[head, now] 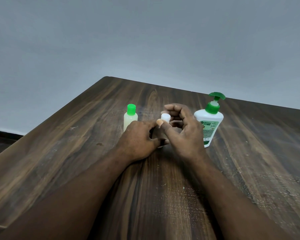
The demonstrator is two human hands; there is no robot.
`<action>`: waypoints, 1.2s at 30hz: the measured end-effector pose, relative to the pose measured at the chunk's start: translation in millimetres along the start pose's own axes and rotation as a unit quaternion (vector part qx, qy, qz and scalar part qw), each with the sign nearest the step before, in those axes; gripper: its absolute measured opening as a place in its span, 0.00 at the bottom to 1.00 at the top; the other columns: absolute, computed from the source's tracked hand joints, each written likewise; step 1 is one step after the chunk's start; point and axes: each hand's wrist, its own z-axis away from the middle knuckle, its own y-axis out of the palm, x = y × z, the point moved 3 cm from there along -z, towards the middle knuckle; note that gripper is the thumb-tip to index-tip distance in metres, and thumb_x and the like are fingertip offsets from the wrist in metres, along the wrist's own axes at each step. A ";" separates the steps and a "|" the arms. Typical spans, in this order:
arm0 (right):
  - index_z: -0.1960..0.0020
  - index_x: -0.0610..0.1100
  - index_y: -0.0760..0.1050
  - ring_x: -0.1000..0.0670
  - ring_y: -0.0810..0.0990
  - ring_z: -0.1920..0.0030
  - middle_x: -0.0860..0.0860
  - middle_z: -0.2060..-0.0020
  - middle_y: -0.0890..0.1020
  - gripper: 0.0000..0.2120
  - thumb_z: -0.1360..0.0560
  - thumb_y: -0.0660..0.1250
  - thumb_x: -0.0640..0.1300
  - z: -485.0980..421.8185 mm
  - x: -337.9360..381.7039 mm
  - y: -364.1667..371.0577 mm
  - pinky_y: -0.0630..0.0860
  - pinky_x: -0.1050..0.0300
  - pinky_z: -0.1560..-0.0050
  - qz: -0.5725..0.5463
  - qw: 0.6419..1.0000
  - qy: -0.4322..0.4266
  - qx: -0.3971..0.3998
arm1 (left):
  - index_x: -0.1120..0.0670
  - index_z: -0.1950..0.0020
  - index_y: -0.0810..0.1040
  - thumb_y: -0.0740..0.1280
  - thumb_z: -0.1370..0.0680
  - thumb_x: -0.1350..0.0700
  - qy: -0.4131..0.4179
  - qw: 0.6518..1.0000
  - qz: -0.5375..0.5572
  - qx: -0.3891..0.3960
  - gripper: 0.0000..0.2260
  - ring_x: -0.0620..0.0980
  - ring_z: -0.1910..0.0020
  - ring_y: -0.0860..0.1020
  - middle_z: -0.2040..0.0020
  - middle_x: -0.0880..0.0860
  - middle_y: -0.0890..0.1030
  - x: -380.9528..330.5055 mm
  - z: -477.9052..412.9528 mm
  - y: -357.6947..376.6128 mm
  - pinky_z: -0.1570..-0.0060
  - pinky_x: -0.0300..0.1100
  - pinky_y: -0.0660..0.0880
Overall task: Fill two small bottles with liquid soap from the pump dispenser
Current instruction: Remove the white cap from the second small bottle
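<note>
A small clear bottle (130, 120) with a green cap stands upright on the wooden table (76, 153), holding pale liquid. Just right of it my left hand (139, 141) grips the body of a second small bottle, which is almost fully hidden. My right hand (182, 129) pinches that bottle's white cap (165, 117) between thumb and fingers at its top. The white pump dispenser (209, 125) with a green pump head stands upright directly right of my right hand.
The table's far edge and left corner lie behind the bottles, with a grey wall beyond. Bare scuffed wood stretches in front of my arms and off to the right.
</note>
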 end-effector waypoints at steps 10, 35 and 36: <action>0.41 0.44 0.84 0.57 0.83 0.55 0.53 0.53 0.85 0.11 0.23 0.77 0.39 -1.8 -2.7 -3.6 0.79 0.66 0.53 0.003 1.000 0.002 -0.013 | 0.49 0.41 0.82 0.73 0.28 0.36 0.028 0.999 -0.020 -0.003 0.23 0.46 0.59 0.80 0.56 0.46 0.84 0.9 -1.6 0.5 0.59 0.47 0.77; 0.45 0.51 0.85 0.59 0.79 0.56 0.55 0.54 0.81 0.07 0.21 0.73 0.44 0.6 -14.0 9.9 0.73 0.65 0.53 0.179 0.979 0.066 0.075 | 0.53 0.49 0.79 0.72 0.25 0.44 0.060 0.968 -0.003 -0.244 0.13 0.48 0.67 0.76 0.63 0.48 0.79 -9.5 13.1 -28.3 0.67 0.45 0.72; 0.47 0.51 0.86 0.60 0.78 0.58 0.56 0.56 0.82 0.05 0.22 0.74 0.44 1.6 -12.5 10.5 0.71 0.67 0.56 0.182 0.977 0.070 0.081 | 0.53 0.49 0.79 0.72 0.25 0.45 0.061 0.967 -0.005 -0.246 0.13 0.48 0.67 0.76 0.63 0.47 0.79 -9.8 13.2 -27.9 0.66 0.44 0.71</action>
